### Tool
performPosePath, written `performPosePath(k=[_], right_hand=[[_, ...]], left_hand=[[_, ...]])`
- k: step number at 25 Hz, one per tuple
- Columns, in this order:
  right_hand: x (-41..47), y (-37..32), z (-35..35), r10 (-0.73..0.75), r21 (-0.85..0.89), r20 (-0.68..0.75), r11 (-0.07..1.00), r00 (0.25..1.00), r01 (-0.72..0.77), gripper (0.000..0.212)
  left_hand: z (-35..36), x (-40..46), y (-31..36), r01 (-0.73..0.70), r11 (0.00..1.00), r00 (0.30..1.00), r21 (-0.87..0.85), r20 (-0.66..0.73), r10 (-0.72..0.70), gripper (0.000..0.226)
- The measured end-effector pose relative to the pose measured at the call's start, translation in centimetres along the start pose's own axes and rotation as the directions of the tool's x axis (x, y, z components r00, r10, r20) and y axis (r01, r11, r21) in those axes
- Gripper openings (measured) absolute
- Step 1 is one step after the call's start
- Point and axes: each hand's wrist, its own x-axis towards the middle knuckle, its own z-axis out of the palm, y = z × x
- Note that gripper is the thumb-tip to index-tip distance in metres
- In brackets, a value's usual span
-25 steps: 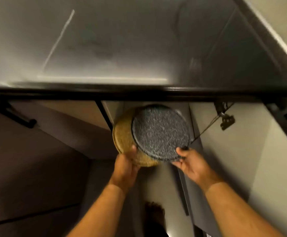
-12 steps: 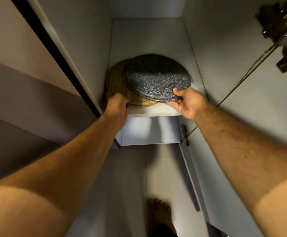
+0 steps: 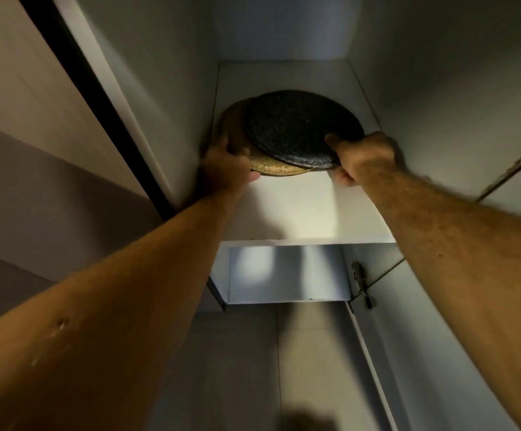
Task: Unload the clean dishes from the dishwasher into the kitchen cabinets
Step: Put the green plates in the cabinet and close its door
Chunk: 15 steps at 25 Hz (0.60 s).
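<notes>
Two stacked plates over the cabinet shelf, dark speckled plate atop tan plate; left hand gripping the tan rim, right hand pinching the dark rim; probably stiff, heavy, breakable, slick-glazed; best held by opposite rims.

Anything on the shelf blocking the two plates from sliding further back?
Nothing visible. The shelf behind the black plate and tan plate looks bare to the back wall. Left hand and right hand grip them at the front.
</notes>
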Motion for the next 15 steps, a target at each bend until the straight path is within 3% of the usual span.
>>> performPosePath(k=[2, 3, 4, 6, 9, 12, 15], right_hand=[[1.2, 0.1, 0.7, -0.112, -0.058, -0.013, 0.992, 0.994, 0.111, 0.074], [1.7, -0.1, 0.8, -0.160, -0.079, -0.013, 0.984, 0.987, 0.159, 0.074], [2.1, -0.2, 0.8, -0.187, -0.088, -0.013, 0.979, 0.982, 0.185, 0.070], [2.5, -0.5, 0.6, -0.200, -0.066, 0.013, 0.977, 0.980, 0.201, 0.063], [2.4, -0.8, 0.6, -0.319, -0.129, 0.034, 0.938, 0.947, 0.321, 0.059], [2.7, -1.1, 1.2, -0.385, -0.138, 0.092, 0.909, 0.918, 0.395, 0.071], [2.9, -0.9, 1.5, -0.536, -0.373, 0.167, 0.743, 0.828, 0.556, 0.075]], left_hand=[[0.6, 1.8, 0.2, 0.037, 0.999, 0.999, -0.025, -0.005, -0.037, 0.049], [0.9, 2.6, 0.3, -0.010, 0.998, 1.000, 0.060, -0.020, 0.011, 0.042], [1.1, 2.8, 0.3, -0.102, 0.953, 0.993, 0.286, -0.035, 0.117, 0.039], [1.6, 3.2, -0.1, -0.201, 0.747, 0.960, 0.634, -0.026, 0.280, 0.053], [2.5, 4.0, -0.7, -0.248, 0.741, 0.959, 0.623, 0.050, 0.279, 0.084], [3.0, 5.2, -1.2, -0.269, 0.716, 0.959, 0.644, 0.111, 0.260, 0.104], [3.5, 6.4, -1.5, -0.300, 0.701, 0.947, 0.647, 0.114, 0.300, 0.120]])
